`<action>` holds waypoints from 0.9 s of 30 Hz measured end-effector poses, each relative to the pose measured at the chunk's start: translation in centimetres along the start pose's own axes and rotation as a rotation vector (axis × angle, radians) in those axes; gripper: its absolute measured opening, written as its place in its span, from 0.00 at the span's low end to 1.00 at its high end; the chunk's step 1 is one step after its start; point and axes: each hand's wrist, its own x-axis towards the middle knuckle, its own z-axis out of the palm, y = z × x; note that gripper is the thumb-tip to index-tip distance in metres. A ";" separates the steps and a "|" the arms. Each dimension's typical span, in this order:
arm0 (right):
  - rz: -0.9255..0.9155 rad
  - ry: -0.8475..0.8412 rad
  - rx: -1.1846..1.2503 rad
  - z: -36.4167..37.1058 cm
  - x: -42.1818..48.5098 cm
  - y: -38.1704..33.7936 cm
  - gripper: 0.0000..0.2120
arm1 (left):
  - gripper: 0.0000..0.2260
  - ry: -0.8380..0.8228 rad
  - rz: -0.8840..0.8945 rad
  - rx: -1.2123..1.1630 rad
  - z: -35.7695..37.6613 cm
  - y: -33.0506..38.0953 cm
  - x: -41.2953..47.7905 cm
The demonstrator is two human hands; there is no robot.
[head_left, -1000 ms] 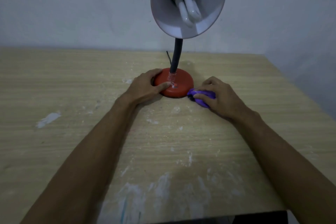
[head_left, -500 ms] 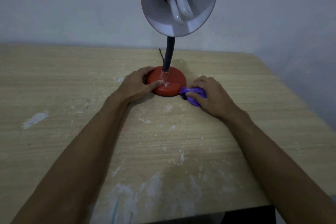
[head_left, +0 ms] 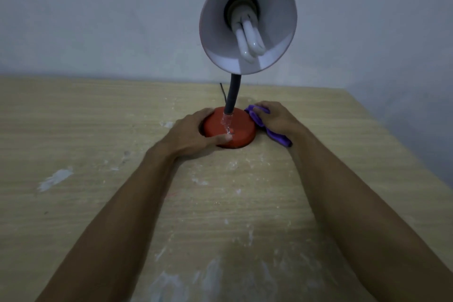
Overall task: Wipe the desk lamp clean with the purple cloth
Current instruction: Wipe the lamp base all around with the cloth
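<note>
Since a second ago the right hand (head_left: 277,119) has slid with the cloth (head_left: 279,138) from the near side of the base (head_left: 241,130) round to its right and far edge. Its grip is curled over the cloth, bunched under the palm against the rim, one end poking out past the fingertips, the other trailing back beneath the wrist. Just left of that grip, the lamp (head_left: 267,7) stands on the table (head_left: 98,130). The left hand (head_left: 188,133) stays put: its grip wraps the base's opposite rim, thumb across the top. Between both grips the neck (head_left: 234,95) rises, shade and bulb (head_left: 248,41) above them.
</note>
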 end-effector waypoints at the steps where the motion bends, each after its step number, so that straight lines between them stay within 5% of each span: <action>1: -0.003 -0.019 -0.005 -0.2 -0.3 0.1 0.10 | 0.50 -0.024 0.012 0.022 -0.1 -0.1 -0.1; 7: 0.031 0.064 -0.068 -0.2 -4.7 0.3 0.14 | 0.53 0.032 0.050 0.082 0.1 -0.5 -0.1; 12: 0.035 -0.023 -0.074 -2.4 -8.0 -0.7 0.10 | 0.55 0.059 0.043 0.061 0.2 -0.5 -0.1; 17: 0.100 0.265 0.193 -1.3 -6.8 -4.7 0.13 | 0.54 -0.025 0.052 -0.047 -0.4 -1.0 0.1; 24: 0.160 0.335 -0.328 5.6 -7.0 -9.1 0.23 | 0.49 0.018 0.041 -0.089 -0.6 -1.7 0.3; 27: 0.146 0.315 -0.337 6.7 -7.2 -10.2 0.21 | 0.49 0.065 0.058 -0.075 -0.3 -1.9 0.2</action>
